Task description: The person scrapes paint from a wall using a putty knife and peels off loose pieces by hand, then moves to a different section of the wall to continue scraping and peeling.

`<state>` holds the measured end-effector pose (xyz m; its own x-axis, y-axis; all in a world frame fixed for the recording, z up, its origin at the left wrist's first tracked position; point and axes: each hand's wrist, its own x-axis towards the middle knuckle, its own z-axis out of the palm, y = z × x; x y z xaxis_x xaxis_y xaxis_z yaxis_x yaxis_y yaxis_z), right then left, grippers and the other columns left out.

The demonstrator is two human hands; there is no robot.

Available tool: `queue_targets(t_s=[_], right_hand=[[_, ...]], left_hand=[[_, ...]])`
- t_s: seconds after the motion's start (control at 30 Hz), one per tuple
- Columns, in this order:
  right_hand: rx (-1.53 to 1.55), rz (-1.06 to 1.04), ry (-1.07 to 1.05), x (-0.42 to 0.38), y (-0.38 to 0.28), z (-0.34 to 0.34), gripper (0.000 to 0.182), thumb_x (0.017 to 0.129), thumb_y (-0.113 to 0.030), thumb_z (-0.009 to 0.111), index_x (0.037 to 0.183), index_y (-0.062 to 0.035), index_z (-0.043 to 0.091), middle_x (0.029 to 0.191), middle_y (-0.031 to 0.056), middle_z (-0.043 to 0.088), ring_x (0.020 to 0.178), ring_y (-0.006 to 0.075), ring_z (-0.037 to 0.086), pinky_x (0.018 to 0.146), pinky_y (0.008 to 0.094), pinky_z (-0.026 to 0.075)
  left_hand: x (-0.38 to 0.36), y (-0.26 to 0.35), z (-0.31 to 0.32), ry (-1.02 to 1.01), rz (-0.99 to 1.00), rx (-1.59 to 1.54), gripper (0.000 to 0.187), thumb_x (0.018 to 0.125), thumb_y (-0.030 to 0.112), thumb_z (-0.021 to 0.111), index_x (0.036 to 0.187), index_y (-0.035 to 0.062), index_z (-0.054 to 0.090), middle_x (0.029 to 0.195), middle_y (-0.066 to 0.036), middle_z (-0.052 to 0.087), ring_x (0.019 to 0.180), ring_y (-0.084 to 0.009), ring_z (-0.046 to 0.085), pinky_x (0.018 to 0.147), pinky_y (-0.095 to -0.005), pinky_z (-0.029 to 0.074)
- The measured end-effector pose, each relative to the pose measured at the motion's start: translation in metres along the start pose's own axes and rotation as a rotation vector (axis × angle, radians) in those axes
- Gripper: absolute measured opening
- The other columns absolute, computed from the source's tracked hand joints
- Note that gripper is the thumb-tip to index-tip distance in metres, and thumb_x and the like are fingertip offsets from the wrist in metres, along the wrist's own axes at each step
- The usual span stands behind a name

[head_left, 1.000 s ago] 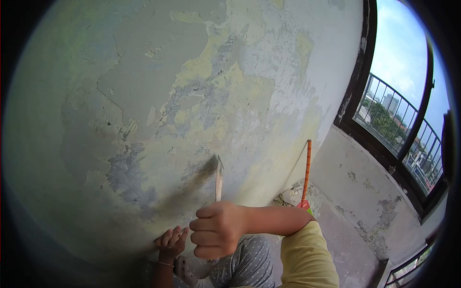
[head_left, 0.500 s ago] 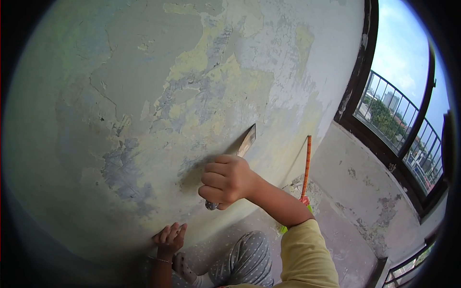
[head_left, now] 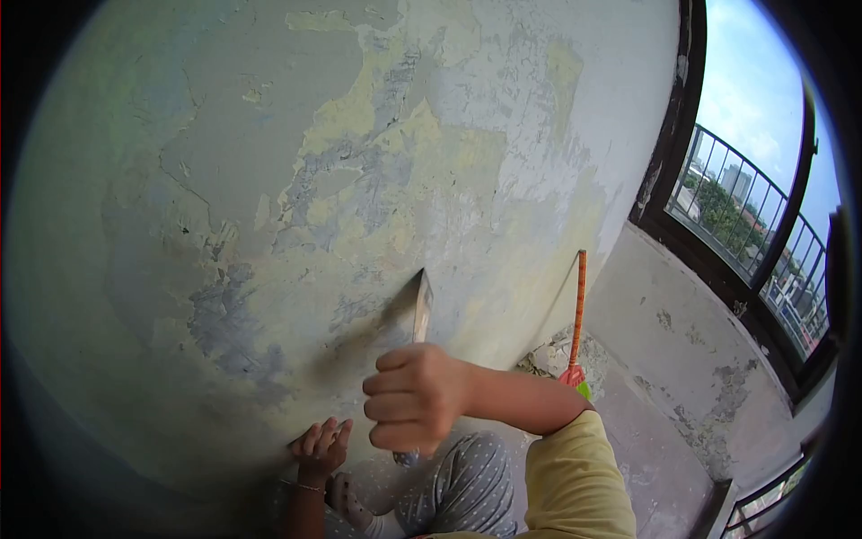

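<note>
My right hand [head_left: 411, 398] is closed in a fist round the handle of a scraper [head_left: 423, 310], whose end pokes out below the fist. The flat metal blade points upward, its tip over the lower middle of the peeling wall [head_left: 359, 225] and its shadow falling to the left. Low down at the wall's foot, my left hand [head_left: 321, 447] is held up to the surface with its fingers stretched out. A thin bracelet circles that wrist. Around the blade, the wall is a patchwork of grey, yellowish and white layers.
My bent knee in dotted trousers [head_left: 467, 481] is below the right hand. An orange-handled broom [head_left: 577, 310] leans in the corner beside crumbled plaster. To the right are a low, flaking wall [head_left: 664, 332] and a dark-framed window [head_left: 691, 117] with a railing outside.
My right hand has moved down, bringing the scraper lower and to the left, with its blade now more upright. My left hand stays in nearly the same place.
</note>
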<state>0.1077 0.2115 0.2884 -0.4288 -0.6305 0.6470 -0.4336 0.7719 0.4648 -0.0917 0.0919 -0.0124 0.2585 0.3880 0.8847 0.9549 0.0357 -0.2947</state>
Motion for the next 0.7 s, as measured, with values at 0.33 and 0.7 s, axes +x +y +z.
queue_targets(t_s=[0.33, 0.7], right_hand=[[0.166, 0.039, 0.079, 0.009, -0.017, -0.008, 0.025, 0.081, -0.001, 0.042, 0.057, -0.0084, 0.04, 0.059, 0.0023, 0.035, 0.049, 0.018, 0.046, 0.042, 0.0286, 0.027], [0.235, 0.78, 1.132, -0.09, -0.081, -0.004, 0.019, 0.057, -0.003, 0.06, 0.058, -0.0064, 0.041, 0.049, 0.0037, 0.043, 0.041, 0.0163, 0.041, 0.037, 0.0272, 0.029]], left_hand=[[-0.004, 0.0, -0.002, -0.037, 0.028, 0.051, 0.032, 0.093, 0.021, 0.055, 0.121, 0.0327, 0.065, 0.131, 0.005, 0.052, 0.132, -0.0209, 0.037, 0.096, -0.0357, 0.038], [0.052, -0.014, -0.034, -0.16, -0.031, 0.252, 0.046, 0.091, 0.03, 0.049, 0.136, 0.0308, 0.058, 0.148, -0.003, 0.046, 0.139, -0.0277, 0.036, 0.111, -0.0442, 0.015]])
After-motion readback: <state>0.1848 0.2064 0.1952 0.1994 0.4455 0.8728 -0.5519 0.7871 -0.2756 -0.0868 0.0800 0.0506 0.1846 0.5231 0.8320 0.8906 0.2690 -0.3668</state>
